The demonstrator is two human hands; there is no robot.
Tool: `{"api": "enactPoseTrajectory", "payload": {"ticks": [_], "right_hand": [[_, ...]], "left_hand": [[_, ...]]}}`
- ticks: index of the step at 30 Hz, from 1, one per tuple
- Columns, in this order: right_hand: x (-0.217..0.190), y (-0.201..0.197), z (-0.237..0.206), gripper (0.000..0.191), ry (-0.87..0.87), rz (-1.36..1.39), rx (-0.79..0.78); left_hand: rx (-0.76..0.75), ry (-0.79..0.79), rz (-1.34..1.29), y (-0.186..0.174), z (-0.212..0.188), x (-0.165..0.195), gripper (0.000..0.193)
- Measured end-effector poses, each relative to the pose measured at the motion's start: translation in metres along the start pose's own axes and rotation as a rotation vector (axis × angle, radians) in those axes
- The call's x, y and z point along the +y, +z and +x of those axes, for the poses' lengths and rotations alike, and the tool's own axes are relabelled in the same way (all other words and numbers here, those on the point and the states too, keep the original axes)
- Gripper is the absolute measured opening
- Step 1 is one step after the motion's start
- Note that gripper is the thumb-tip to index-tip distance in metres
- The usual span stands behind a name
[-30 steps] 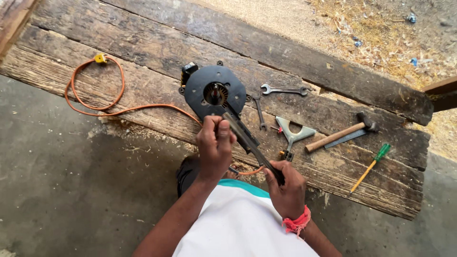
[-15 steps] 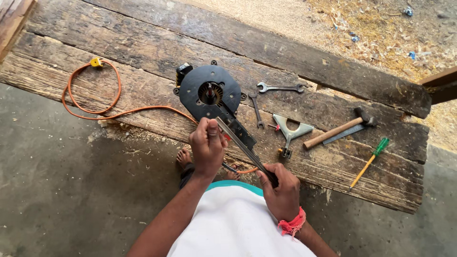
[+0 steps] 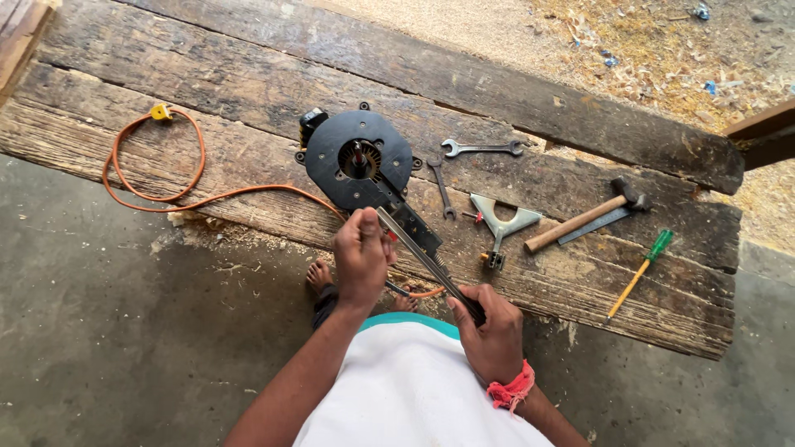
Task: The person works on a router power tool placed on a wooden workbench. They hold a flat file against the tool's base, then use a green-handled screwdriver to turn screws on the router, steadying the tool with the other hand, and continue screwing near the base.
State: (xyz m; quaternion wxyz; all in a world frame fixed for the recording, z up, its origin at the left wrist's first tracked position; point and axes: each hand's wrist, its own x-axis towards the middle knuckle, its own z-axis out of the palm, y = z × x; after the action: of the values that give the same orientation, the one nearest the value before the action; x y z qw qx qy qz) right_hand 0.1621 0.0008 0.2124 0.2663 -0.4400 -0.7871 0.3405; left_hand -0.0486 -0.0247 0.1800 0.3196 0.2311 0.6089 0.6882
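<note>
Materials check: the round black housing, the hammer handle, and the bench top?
Round black housing: matte black, probably moulded plastic or painted metal; the look leaves it open. Hammer handle: bare pale wood with visible grain. Bench top: rough, weathered planks, cracked and grey-brown.

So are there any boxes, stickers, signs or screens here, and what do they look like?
None that show: no package, sign or screen on the wooden bench.
Closest thing: a small yellow tag at the far end of the orange cord, bench's left side; too small to tell if it is a label.
The black round machine shows no sticker.
</note>
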Motion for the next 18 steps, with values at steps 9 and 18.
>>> {"api": "enactPoseTrajectory", "payload": {"ticks": [9, 18], "right_hand": [[0.002, -0.002, 0.000, 0.021, 0.085, 0.016, -0.023], [0.005, -0.003, 0.002, 0.021, 0.056, 0.009, -0.048]], "left_hand": [[0.010, 0.150, 0.039, 0.003, -0.004, 0.009, 0.033], [-0.013, -0.014, 0.110, -0.002, 0.001, -0.006, 0.049]]}}
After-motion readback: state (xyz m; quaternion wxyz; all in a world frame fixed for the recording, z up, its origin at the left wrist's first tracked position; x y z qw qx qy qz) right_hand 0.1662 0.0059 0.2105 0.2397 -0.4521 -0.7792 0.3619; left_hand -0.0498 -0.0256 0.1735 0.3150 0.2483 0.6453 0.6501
